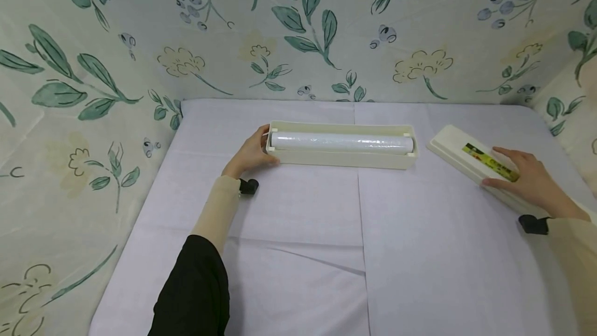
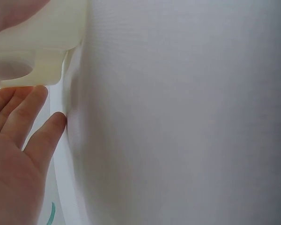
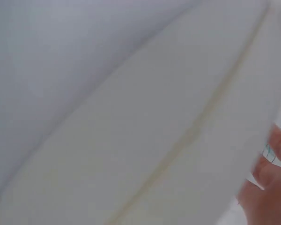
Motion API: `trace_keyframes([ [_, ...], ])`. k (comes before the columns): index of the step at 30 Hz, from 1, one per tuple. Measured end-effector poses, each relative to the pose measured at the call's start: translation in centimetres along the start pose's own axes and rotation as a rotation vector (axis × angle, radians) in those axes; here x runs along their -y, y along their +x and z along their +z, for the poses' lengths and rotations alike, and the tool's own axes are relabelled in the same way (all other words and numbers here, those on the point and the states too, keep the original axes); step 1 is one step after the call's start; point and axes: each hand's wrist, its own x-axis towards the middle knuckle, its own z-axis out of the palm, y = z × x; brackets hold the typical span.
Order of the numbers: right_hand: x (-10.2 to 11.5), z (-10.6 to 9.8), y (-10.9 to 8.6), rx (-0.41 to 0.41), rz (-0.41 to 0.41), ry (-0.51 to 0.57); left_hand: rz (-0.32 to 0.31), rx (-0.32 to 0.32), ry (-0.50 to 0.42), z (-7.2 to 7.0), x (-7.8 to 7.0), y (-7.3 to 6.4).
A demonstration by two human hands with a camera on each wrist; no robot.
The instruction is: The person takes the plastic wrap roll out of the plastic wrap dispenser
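An off-white cling film dispenser [image 1: 345, 159] lies lengthwise on the table with its top off. Inside it sits a shiny roll of cling film [image 1: 342, 142]. My left hand [image 1: 254, 153] holds the dispenser's left end, thumb at the near side; the left wrist view shows fingertips [image 2: 41, 91] against the end wall with its round recess. To the right, the long dispenser lid [image 1: 450, 144], with a yellow-green label [image 1: 489, 162], lies slanted. My right hand [image 1: 531, 178] grips across it, thumb on the near edge and fingers over the far one.
A white cloth [image 1: 289, 279] with fold creases covers the table. Floral fabric [image 1: 256, 30] hangs behind and at both sides. A gap of cloth separates the dispenser from the lid. Dark wrist cameras [image 1: 534, 224] sit on both wrists.
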Motion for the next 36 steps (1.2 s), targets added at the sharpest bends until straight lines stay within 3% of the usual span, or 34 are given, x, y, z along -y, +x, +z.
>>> trace_keyframes([
  [13, 6.3, -1.7, 1.2, -0.064, -0.064, 0.042, -0.003, 0.002, -0.001, 0.0, 0.0, 0.0],
  [19, 8.5, -1.9, 2.1, -0.051, -0.100, 0.078, -0.005, 0.000, 0.012, 0.0, -0.2, 0.0],
  [36, 14.1, -0.9, 4.2, -0.050, -0.172, 0.131, 0.001, -0.004, 0.023, 0.0, -0.3, -0.1],
])
